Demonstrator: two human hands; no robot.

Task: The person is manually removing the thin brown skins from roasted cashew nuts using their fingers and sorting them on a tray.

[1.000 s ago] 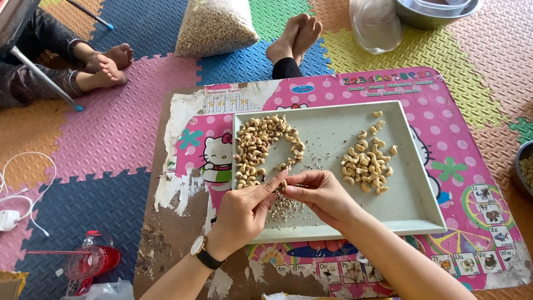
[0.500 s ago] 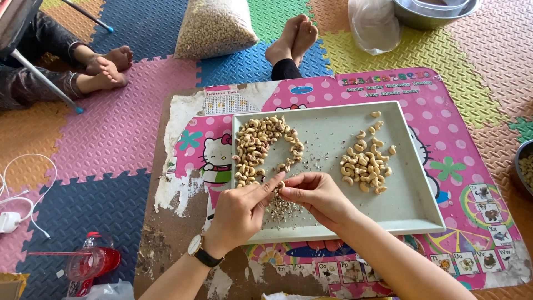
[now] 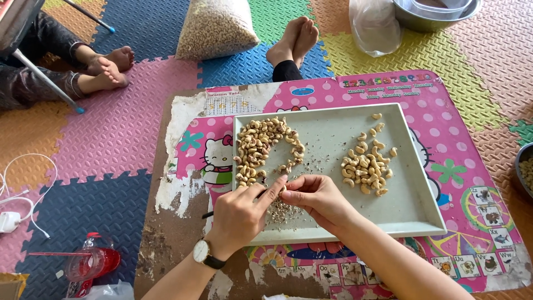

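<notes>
Bag of nuts: we see a clear, plump sack point(image 3: 215, 26) filled with pale brown nuts lying on the foam floor mat point(image 3: 111, 128), far and left of the tabletop point(image 3: 177, 233).
Plastic bag: a crumpled clear bag point(image 3: 375, 25) sits far and to the right, just beside a metal bowl point(image 3: 438, 11).
Printed cover: a pink sheet point(image 3: 455, 166) with cartoon pictures and small picture squares covers the tabletop, torn away along its left side.
Tray: a pale grey square tray point(image 3: 411, 205) rests on the sheet.
Unpeeled pile: brownish cashews point(image 3: 261, 147) heap in the tray's far left part.
Peeled pile: pale cashews point(image 3: 369, 164) lie in the right part, well apart from the other heap.
Left hand: our left hand point(image 3: 241, 214) has its fingers point(image 3: 273, 189) pinched around a thin dark tool point(image 3: 208, 214), the tips on a cashew point(image 3: 282, 189).
Right hand: our right hand point(image 3: 319, 197) has its fingers curled closed on the same cashew, above a scatter of husk bits point(image 3: 280, 211) at the tray's near left.
Bottle: a red-tinted bottle point(image 3: 91, 261) lies on the mat, near left.
</notes>
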